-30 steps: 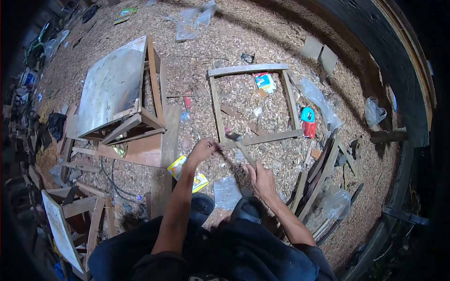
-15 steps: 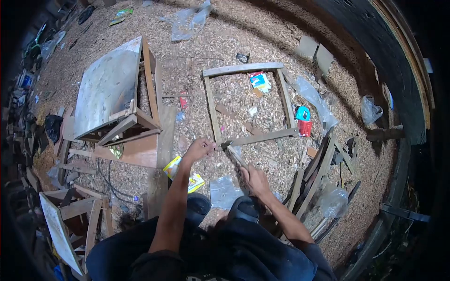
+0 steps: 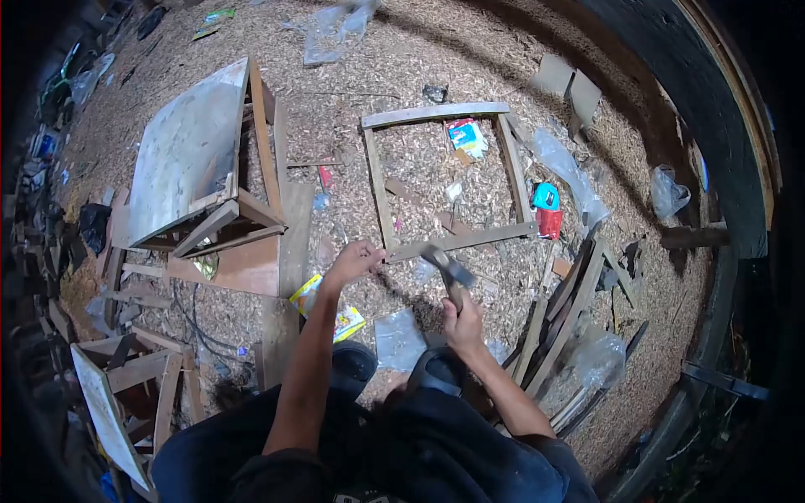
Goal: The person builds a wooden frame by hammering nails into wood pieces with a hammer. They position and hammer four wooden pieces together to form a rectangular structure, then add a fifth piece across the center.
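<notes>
A rectangular wooden frame [image 3: 470, 241] of narrow battens lies flat on the shavings. At its near left corner is my left hand [image 3: 356, 261], fingers pinched together; whatever they hold is too small to make out. My right hand [image 3: 464, 325] grips a hammer [image 3: 448, 267] by its handle. The hammer head is raised above the frame's near batten, right of the corner and apart from it.
A teal tape measure [image 3: 546, 196] and a red packet [image 3: 549, 224] lie right of the frame. A wooden piece with a pale panel [image 3: 184, 147] stands left. Loose battens [image 3: 566, 314] lie near right, and a yellow packet [image 3: 348, 323] lies near my feet.
The hammer head has lifted off the frame's near left corner and swung up and right, with my right hand. My left hand stays at the corner.
</notes>
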Demonstrator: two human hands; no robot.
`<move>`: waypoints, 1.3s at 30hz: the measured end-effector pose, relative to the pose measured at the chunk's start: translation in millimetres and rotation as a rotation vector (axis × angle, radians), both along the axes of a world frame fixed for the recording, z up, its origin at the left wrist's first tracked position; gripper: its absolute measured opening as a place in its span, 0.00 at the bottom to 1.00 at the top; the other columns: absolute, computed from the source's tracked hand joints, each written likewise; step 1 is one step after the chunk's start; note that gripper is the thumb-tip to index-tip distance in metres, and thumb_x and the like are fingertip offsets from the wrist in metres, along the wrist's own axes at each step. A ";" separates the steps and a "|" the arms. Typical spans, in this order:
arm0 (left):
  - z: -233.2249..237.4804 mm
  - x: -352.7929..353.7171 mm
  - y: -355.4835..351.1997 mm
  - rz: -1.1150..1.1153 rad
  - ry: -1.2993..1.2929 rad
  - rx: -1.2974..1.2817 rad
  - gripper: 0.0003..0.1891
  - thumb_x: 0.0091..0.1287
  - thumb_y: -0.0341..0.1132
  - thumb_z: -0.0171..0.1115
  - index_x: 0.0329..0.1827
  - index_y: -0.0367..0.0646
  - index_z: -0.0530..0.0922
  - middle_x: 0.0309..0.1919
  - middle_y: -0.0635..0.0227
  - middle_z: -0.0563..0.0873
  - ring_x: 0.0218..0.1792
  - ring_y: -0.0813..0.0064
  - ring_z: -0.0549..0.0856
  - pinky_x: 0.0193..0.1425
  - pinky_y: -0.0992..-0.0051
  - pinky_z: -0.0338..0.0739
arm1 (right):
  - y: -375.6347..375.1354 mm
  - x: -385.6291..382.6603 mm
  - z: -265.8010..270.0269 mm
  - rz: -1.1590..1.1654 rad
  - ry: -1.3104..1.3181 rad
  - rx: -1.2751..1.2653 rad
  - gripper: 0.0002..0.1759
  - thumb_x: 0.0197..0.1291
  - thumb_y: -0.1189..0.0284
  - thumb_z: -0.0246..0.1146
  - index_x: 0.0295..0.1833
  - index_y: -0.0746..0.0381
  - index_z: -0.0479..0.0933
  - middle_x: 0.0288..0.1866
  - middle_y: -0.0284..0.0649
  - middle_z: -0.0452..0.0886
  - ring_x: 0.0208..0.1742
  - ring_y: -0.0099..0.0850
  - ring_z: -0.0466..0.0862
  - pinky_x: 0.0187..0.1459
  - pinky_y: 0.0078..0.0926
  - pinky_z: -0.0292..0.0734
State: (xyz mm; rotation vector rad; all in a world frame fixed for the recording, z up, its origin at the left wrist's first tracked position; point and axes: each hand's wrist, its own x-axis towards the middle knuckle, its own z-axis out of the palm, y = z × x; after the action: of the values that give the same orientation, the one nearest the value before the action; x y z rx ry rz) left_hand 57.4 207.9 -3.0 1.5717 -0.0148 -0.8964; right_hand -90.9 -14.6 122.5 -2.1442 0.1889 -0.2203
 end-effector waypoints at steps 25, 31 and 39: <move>14.7 6.2 -5.2 0.018 -0.010 0.067 0.11 0.69 0.39 0.66 0.33 0.41 0.78 0.23 0.75 0.81 0.23 0.85 0.77 0.27 0.81 0.71 | -4.1 9.3 -14.4 0.254 0.467 -0.485 0.15 0.69 0.62 0.59 0.42 0.65 0.71 0.24 0.57 0.80 0.27 0.57 0.82 0.26 0.50 0.75; 8.8 2.2 -1.0 -0.057 -0.002 0.036 0.14 0.69 0.43 0.66 0.33 0.41 0.77 0.24 0.75 0.80 0.23 0.85 0.78 0.26 0.81 0.71 | 2.4 -8.2 -26.9 0.038 0.081 -0.149 0.18 0.68 0.59 0.60 0.42 0.66 0.70 0.22 0.58 0.79 0.26 0.57 0.81 0.24 0.49 0.73; 16.4 0.8 -4.1 -0.016 0.045 0.083 0.17 0.66 0.48 0.69 0.36 0.41 0.80 0.23 0.75 0.80 0.23 0.81 0.79 0.28 0.79 0.75 | -5.9 1.5 6.3 0.018 0.076 -0.086 0.18 0.64 0.58 0.65 0.48 0.62 0.74 0.23 0.55 0.80 0.26 0.57 0.83 0.26 0.51 0.76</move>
State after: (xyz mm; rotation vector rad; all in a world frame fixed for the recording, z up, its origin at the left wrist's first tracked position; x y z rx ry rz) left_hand 58.2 203.8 13.4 1.6304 0.0422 -0.9551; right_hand -89.5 -20.6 128.8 -2.2403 0.2072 -0.1383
